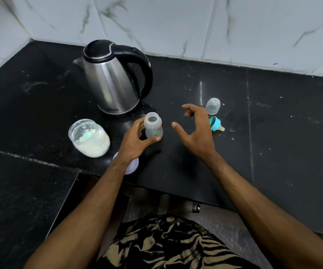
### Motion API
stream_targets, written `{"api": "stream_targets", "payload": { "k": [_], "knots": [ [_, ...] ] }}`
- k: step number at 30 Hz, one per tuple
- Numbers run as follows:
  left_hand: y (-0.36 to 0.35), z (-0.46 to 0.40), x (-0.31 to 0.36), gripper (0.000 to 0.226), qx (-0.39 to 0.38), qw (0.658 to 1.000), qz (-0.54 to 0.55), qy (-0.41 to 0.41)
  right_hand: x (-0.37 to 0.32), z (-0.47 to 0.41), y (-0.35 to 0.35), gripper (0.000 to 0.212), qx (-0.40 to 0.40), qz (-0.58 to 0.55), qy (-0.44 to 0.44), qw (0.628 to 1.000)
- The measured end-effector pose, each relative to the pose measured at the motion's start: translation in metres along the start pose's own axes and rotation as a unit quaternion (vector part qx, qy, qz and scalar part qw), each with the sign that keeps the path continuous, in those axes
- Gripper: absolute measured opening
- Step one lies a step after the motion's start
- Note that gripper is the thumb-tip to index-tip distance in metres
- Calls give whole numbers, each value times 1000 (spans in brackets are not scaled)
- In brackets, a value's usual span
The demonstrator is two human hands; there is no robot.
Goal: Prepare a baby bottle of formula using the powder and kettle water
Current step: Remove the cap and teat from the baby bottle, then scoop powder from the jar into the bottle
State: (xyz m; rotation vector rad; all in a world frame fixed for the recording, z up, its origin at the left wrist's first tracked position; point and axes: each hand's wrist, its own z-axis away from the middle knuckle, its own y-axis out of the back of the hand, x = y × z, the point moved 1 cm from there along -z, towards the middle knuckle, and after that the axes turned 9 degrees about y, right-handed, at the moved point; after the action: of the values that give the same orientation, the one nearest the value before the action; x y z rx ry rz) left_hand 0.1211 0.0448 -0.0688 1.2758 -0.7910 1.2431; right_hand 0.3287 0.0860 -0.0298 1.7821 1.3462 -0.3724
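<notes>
My left hand [135, 140] has its grip wrapped round the open, upright bottle [153, 126] on the worktop [273, 133], right hand [197, 129] spread empty beside it, kettle [114, 78] just behind, bottle looks empty I think.

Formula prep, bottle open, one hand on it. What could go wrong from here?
1. The bottle is small and narrow-mouthed, held only by the left hand; pouring from the kettle may spill or tip it.
2. The teat collar lies on its side on the speckled counter, so the teat may pick up dirt.
3. The open powder jar sits beside the left forearm; a nudge might topple it.
</notes>
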Motion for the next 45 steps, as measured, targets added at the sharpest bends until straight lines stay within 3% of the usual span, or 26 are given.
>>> {"api": "stream_targets", "payload": {
  "k": [5,13,23,28,33,39,45],
  "knots": [
    [16,14,-7,83,32,999,-1,34,-22,4,-23,46,-35,-4,17,999],
    [52,53,-13,50,71,996,27,40,-64,2,-71,27,-73,-24,59,995],
    [98,98,-25,19,140,989,18,34,-82,12,-116,24,-119,-36,46,991],
    [117,101,-29,11,228,973,12,22,-94,10,-131,25,-131,-43,35,990],
    [132,98,-27,32,313,950,1,-2,-106,1,-142,25,-122,-66,26,990],
    [143,79,-42,97,233,970,-63,25,-112,-8,-149,23,-106,-90,21,990],
    [139,67,-32,89,183,982,-42,1,-115,-8,-155,19,-116,-90,25,989]
  ]
}}
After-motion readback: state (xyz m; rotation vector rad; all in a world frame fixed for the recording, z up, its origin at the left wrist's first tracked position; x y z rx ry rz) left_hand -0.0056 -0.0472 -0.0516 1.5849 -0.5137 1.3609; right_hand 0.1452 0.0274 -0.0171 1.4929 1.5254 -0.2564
